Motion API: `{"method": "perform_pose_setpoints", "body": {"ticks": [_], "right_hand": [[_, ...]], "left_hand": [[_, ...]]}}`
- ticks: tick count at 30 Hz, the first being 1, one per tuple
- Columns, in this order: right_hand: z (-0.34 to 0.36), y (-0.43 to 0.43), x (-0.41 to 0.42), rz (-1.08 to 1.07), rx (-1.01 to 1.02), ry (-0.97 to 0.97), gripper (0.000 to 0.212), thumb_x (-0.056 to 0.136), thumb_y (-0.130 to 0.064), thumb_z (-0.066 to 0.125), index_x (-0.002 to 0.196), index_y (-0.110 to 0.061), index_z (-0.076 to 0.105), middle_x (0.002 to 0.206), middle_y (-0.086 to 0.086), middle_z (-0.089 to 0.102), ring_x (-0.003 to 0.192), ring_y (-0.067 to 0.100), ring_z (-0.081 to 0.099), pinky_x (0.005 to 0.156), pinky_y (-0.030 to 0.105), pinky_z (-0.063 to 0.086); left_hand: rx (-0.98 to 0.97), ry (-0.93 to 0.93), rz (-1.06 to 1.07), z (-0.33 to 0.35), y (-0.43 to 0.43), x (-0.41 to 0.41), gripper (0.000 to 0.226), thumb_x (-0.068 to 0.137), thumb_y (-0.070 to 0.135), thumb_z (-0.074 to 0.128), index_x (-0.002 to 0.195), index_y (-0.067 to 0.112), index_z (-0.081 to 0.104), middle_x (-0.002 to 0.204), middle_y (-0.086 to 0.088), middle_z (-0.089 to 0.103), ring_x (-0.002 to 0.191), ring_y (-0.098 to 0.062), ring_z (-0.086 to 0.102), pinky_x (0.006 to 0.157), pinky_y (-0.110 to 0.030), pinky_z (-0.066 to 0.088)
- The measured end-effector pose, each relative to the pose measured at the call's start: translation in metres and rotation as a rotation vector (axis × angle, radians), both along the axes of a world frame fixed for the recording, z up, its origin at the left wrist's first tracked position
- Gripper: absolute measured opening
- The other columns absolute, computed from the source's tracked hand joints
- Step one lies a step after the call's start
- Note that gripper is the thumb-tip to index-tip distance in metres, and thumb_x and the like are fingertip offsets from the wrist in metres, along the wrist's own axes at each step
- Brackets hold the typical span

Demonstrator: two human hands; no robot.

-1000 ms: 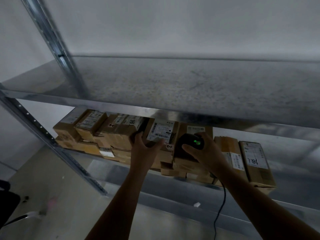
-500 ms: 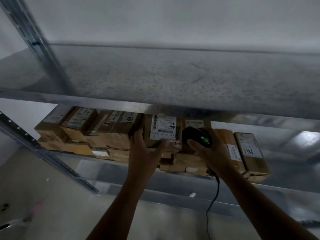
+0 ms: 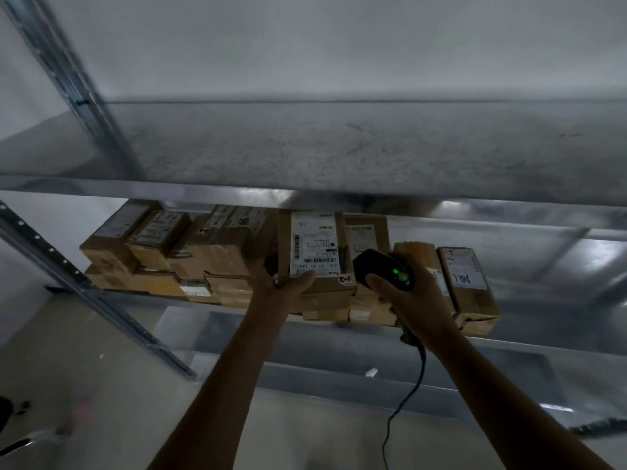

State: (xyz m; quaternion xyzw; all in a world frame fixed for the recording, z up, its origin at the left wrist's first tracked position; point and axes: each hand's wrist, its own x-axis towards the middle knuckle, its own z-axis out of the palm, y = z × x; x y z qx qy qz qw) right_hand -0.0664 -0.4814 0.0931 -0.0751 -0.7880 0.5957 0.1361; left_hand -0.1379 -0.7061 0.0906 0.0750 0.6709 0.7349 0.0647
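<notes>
Now the left hand (image 3: 279,287) grips the labelled box (image 3: 315,249) on the shelf (image 3: 549,293), barcode facing out — at its three o'clock, the right hand (image 3: 417,300) wraps the scanner (image 3: 378,266), green light on, aimed to read.

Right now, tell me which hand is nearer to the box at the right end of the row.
Right. The right hand, holding the scanner, is just left of that right-end box. The left hand is farther left, gripping the white-labelled box.
</notes>
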Motion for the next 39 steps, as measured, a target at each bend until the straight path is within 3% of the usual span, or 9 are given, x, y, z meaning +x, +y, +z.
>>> {"method": "perform_pose_setpoints", "body": {"ticks": [3,7,11,16,22,25,27,32,39], "right_hand": [[0.0,0.012,0.023,-0.002,-0.025,-0.01,0.056,0.073,-0.055,0.071,0.121,-0.033,0.054,0.116,-0.004,0.066,0.097,0.016,0.07,0.068,0.022,0.058],[-0.004,0.024,0.057,-0.026,-0.098,-0.013,0.065,0.072,-0.055,0.073,0.127,-0.027,0.054,0.118,-0.001,0.066,0.102,0.022,0.07,0.072,0.025,0.057],[-0.008,0.032,0.086,-0.038,-0.124,-0.006,0.066,0.07,-0.056,0.073,0.126,-0.026,0.055,0.118,0.001,0.067,0.101,0.025,0.071,0.067,0.02,0.053],[-0.013,0.032,0.116,-0.057,-0.186,-0.018,0.067,0.072,-0.049,0.073,0.13,-0.022,0.054,0.12,0.004,0.067,0.098,0.024,0.071,0.062,0.017,0.055],[-0.009,0.027,0.14,-0.082,-0.185,-0.021,0.062,0.073,-0.051,0.072,0.125,-0.024,0.054,0.113,0.005,0.07,0.078,0.02,0.073,0.062,0.028,0.06],[-0.004,0.022,0.145,-0.108,-0.154,-0.015,0.05,0.083,-0.04,0.074,0.125,-0.024,0.053,0.109,0.003,0.07,0.078,0.021,0.073,0.065,0.033,0.061],[-0.002,0.014,0.146,-0.119,-0.148,0.002,0.044,0.086,-0.033,0.074,0.124,-0.025,0.053,0.108,0.003,0.07,0.078,0.022,0.073,0.066,0.035,0.06],[0.009,-0.013,0.141,-0.149,-0.229,-0.004,0.055,0.078,-0.043,0.073,0.125,-0.021,0.054,0.108,0.008,0.071,0.076,0.019,0.073,0.066,0.034,0.059],[0.028,-0.045,0.133,-0.163,-0.261,0.02,0.044,0.081,-0.038,0.073,0.12,-0.029,0.055,0.108,0.008,0.07,0.076,0.019,0.072,0.067,0.034,0.058]], "left_hand": [[-0.029,-0.006,-0.062,0.003,0.008,0.026,0.095,0.075,0.027,0.09,0.154,0.031,0.037,0.138,0.005,0.066,0.124,-0.011,0.065,0.097,-0.03,0.057],[-0.069,0.033,-0.123,0.01,0.022,0.06,0.079,0.08,0.026,0.078,0.15,0.034,0.041,0.134,0.013,0.067,0.123,-0.001,0.063,0.09,-0.016,0.055],[-0.111,0.055,-0.133,0.007,0.027,0.084,0.077,0.085,0.019,0.082,0.148,0.036,0.042,0.139,0.009,0.065,0.13,-0.011,0.061,0.101,-0.03,0.055],[-0.155,0.106,-0.13,0.01,0.031,0.114,0.084,0.089,0.013,0.075,0.157,0.037,0.032,0.143,0.012,0.062,0.131,-0.007,0.059,0.101,-0.027,0.054],[-0.18,0.152,-0.133,0.008,0.027,0.137,0.105,0.086,0.009,0.079,0.164,0.034,0.013,0.148,0.011,0.056,0.132,-0.006,0.058,0.099,-0.03,0.057],[-0.148,0.158,-0.165,0.01,0.021,0.139,0.113,0.081,0.003,0.083,0.164,0.031,0.012,0.146,0.01,0.059,0.134,-0.011,0.058,0.1,-0.04,0.057],[-0.128,0.185,-0.167,0.012,0.016,0.138,0.107,0.081,0.001,0.083,0.161,0.037,0.019,0.142,0.014,0.061,0.132,-0.01,0.059,0.096,-0.035,0.059],[-0.032,0.187,-0.191,0.016,-0.006,0.129,0.111,0.086,0.005,0.078,0.164,0.038,0.006,0.147,0.019,0.055,0.138,-0.007,0.053,0.101,-0.031,0.056],[0.034,0.241,-0.156,0.013,-0.031,0.109,0.11,0.082,0.006,0.081,0.163,0.034,0.012,0.154,0.003,0.049,0.139,-0.013,0.053,0.094,-0.03,0.058]]}}
